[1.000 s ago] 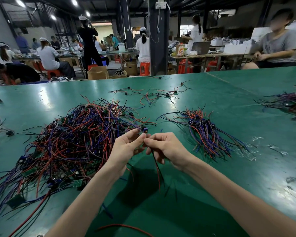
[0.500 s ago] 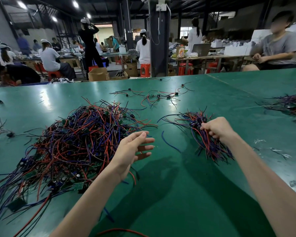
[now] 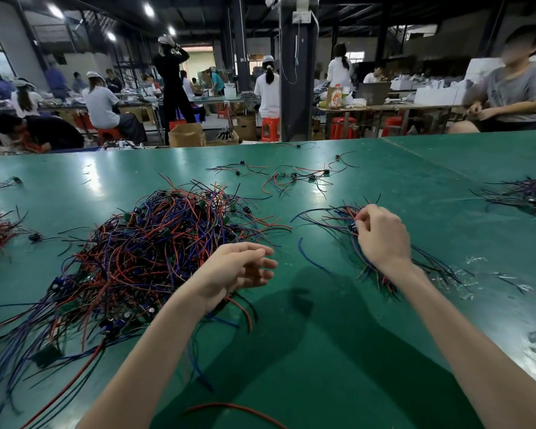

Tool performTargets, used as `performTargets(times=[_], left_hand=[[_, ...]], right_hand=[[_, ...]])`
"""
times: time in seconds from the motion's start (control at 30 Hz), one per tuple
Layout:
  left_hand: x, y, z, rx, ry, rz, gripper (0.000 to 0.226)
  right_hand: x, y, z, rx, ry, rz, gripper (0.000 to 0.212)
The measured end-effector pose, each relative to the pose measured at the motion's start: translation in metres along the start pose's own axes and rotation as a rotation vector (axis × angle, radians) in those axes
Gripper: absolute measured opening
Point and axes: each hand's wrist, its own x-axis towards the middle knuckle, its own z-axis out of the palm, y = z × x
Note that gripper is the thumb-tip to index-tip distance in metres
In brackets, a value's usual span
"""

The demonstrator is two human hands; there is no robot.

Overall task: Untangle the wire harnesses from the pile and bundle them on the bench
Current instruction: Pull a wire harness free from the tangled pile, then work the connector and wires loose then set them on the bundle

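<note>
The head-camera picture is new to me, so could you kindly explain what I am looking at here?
The camera sits on a worker's head, looking forward and down, so the two bare arms reaching in from the bottom are that person's own. They work at a green bench. On its left lies a big tangled pile of red, blue and black wire harnesses. The left hand hovers open and empty beside that pile. The right hand is closed over a smaller, tidier bundle on the right, touching its wires. A few loose harnesses lie farther back. Other workers sit at tables behind.
</note>
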Motion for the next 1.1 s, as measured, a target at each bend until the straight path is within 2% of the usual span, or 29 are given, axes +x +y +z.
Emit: performTargets(times=[0.13, 0.2, 0.27, 0.33, 0.4, 0.43, 0.5, 0.57, 0.6, 0.73, 0.83, 1.0, 1.1], left_hand=[[-0.008, 0.020, -0.028, -0.109, -0.171, -0.027, 0.029], [-0.012, 0.030, -0.048, -0.201, -0.162, 0.054, 0.032], [-0.011, 0.038, -0.068, -0.276, 0.026, 0.189, 0.025], [-0.002, 0.044, -0.086, -0.176, 0.376, 0.295, 0.021], [0.011, 0.045, -0.104, 0.261, 0.770, 0.334, 0.024], [0.017, 0.044, -0.113, 0.533, 0.865, 0.313, 0.025], [0.028, 0.042, -0.124, 0.971, 0.815, 0.143, 0.029], [0.032, 0.037, -0.125, 1.193, 0.686, -0.027, 0.029], [0.032, 0.034, -0.123, 1.250, 0.675, -0.057, 0.029], [0.032, 0.034, -0.116, 1.386, 0.817, -0.018, 0.020], [0.034, 0.042, -0.109, 1.525, 0.803, -0.044, 0.017], [0.033, 0.051, -0.102, 1.552, 0.828, 0.014, 0.015], [0.032, 0.052, -0.104, 1.488, 0.888, 0.114, 0.017]], right_hand=[[-0.025, -0.028, 0.016, 0.050, -0.162, -0.139, 0.015], [-0.040, -0.037, 0.026, -0.008, -0.266, -0.199, 0.019], [-0.050, -0.043, 0.034, -0.029, -0.334, -0.243, 0.036], [-0.056, -0.046, 0.038, -0.050, -0.366, -0.273, 0.045], [-0.058, -0.049, 0.039, -0.067, -0.365, -0.312, 0.047], [-0.059, -0.051, 0.040, -0.066, -0.357, -0.335, 0.046], [-0.061, -0.053, 0.040, -0.061, -0.342, -0.370, 0.044], [-0.062, -0.054, 0.041, -0.054, -0.343, -0.386, 0.043], [-0.063, -0.054, 0.041, -0.050, -0.351, -0.387, 0.043], [-0.064, -0.053, 0.041, -0.026, -0.395, -0.383, 0.042], [-0.064, -0.053, 0.043, -0.012, -0.401, -0.384, 0.039], [-0.064, -0.053, 0.043, 0.019, -0.405, -0.381, 0.037], [-0.064, -0.053, 0.043, 0.032, -0.401, -0.379, 0.037]])
